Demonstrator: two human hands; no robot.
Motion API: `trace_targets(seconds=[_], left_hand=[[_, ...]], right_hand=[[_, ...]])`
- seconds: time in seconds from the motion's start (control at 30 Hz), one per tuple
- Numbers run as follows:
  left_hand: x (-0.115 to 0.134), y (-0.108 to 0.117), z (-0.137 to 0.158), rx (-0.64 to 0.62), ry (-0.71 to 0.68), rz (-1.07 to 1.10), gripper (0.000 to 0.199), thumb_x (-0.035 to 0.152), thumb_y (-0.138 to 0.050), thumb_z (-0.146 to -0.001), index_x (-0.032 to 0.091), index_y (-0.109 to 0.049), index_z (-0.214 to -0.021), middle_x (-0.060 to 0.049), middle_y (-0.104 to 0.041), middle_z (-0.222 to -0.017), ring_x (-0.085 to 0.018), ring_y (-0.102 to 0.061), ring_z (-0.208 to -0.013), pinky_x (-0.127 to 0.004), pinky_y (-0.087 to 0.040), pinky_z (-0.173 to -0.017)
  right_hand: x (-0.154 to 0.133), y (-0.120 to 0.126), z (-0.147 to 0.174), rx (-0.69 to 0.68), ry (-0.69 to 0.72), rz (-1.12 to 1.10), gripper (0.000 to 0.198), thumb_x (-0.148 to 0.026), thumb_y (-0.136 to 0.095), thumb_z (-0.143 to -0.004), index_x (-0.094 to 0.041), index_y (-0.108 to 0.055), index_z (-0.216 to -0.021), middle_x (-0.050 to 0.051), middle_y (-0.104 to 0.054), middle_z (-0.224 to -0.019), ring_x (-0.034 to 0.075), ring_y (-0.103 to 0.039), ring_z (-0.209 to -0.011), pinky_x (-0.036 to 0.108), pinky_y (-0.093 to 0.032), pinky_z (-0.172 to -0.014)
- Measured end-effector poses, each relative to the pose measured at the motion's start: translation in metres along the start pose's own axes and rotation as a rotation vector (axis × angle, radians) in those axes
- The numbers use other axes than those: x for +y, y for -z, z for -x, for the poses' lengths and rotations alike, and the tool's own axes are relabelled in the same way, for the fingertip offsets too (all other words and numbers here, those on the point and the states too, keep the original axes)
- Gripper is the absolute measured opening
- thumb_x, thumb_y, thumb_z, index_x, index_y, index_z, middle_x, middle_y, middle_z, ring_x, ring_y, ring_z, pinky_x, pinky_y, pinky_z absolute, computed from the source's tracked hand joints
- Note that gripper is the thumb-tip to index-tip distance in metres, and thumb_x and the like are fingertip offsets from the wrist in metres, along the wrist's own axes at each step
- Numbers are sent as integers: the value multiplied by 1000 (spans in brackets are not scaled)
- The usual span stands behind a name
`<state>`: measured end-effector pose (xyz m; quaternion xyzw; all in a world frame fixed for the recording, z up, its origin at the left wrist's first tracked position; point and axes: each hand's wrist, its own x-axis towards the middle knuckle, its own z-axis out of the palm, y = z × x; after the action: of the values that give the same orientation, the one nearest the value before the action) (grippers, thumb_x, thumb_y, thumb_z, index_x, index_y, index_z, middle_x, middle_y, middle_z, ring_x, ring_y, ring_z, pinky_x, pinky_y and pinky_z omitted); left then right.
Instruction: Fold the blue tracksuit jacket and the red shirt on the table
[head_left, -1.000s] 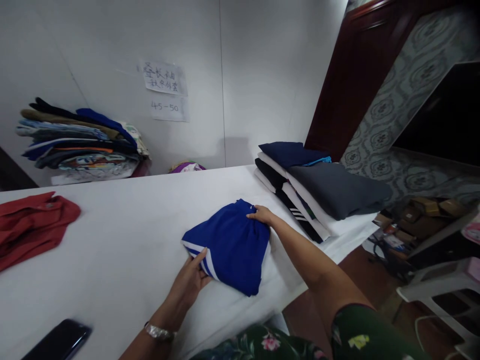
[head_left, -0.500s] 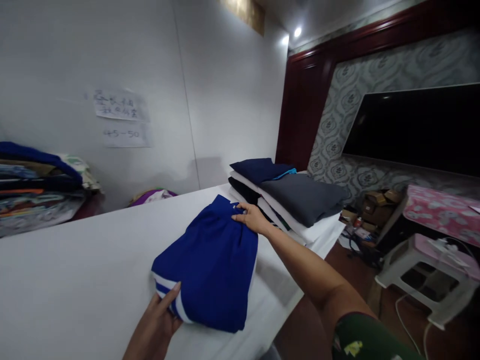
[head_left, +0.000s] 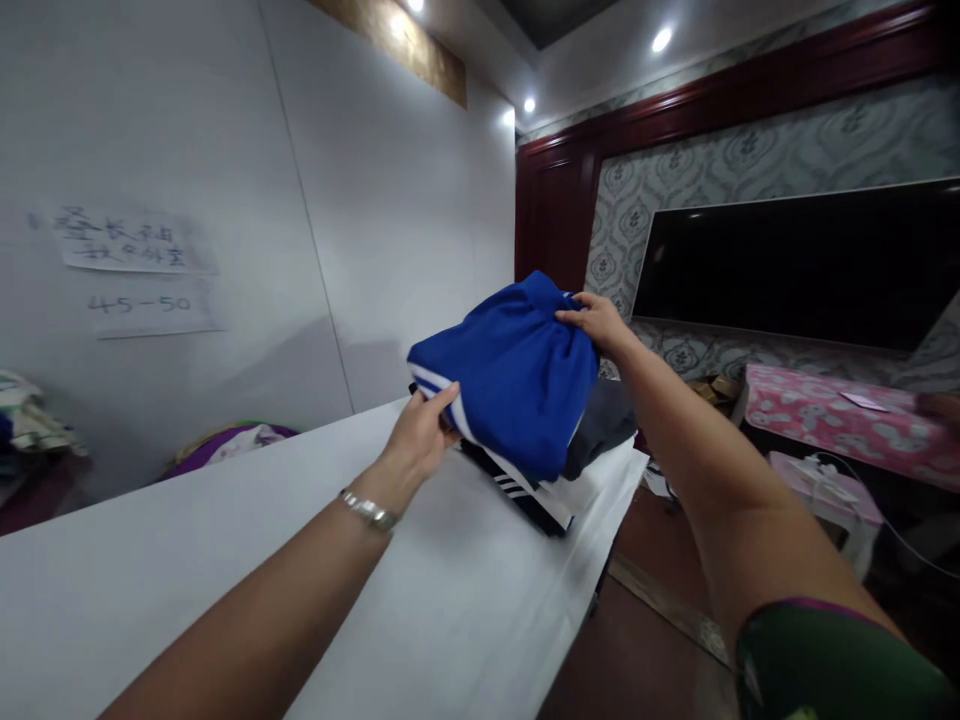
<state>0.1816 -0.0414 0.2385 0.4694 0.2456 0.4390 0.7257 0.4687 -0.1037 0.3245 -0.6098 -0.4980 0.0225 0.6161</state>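
A folded blue garment (head_left: 517,375) with white stripes along one edge is held between my two hands, over the stack of folded clothes. My left hand (head_left: 421,432) grips its striped lower left corner, thumb on top and fingers underneath. At the upper right edge, my right hand (head_left: 600,322) pinches the cloth with the thumb and fingers. Beneath it, a dark grey folded garment (head_left: 604,425) and a black garment with white stripes (head_left: 517,487) show from the stack; the blue cloth hides the rest. Whether it touches the stack I cannot tell.
The stack is at the far right end of a white table (head_left: 315,530). Behind stands a pale wall with paper notes (head_left: 142,270). A purple-rimmed container (head_left: 225,450) is beyond the table. On the right are a pink stool (head_left: 832,495) and a pink patterned cover (head_left: 832,405).
Both hands have lifted the blue garment off the white table and carried it away from me and rightward, over the stack. The view has turned right.
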Motion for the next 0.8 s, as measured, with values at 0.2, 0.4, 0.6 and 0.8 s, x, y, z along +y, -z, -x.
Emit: trace_targets(seconds=[0.2,0.4,0.6,0.8], left_hand=[[-52,-65,-73,27,142,-219,49,29,-65,-85,15,-48,-129,-19,-64,-119,-20,-68,-88,-34,-57,-70],[-85,-61,-73,45,76,-375,66,19,-71,-77,22,-43,-136,-15,-43,-146,-15,-64,-83,-23,-52,-57],[-101,-24,-44,-20,40,-456,49,19,-61,-82,18,-51,-129,-15,-46,-144,-9,-60,-68,-23,-51,-55],[-160,51,18,-67,203,-527,41,31,-65,-77,12,-61,-113,-11,-68,-96,-17,-63,-74,-28,-50,-63]], right_hand=[[42,46,-36,112,-176,763,48,-36,-66,-79,-13,-61,-121,15,-64,-120,31,-57,-116,42,-44,-98],[97,-7,4,-328,-195,895,61,-60,-39,-93,-25,-46,-143,7,-46,-147,27,-41,-135,41,-30,-112],[128,-34,33,-477,-287,916,65,-66,-23,-94,-30,-47,-142,6,-41,-150,34,-35,-139,63,-18,-111],[104,-33,20,-437,-212,930,69,-70,-25,-91,-30,-39,-146,5,-34,-154,33,-26,-143,60,-14,-114]])
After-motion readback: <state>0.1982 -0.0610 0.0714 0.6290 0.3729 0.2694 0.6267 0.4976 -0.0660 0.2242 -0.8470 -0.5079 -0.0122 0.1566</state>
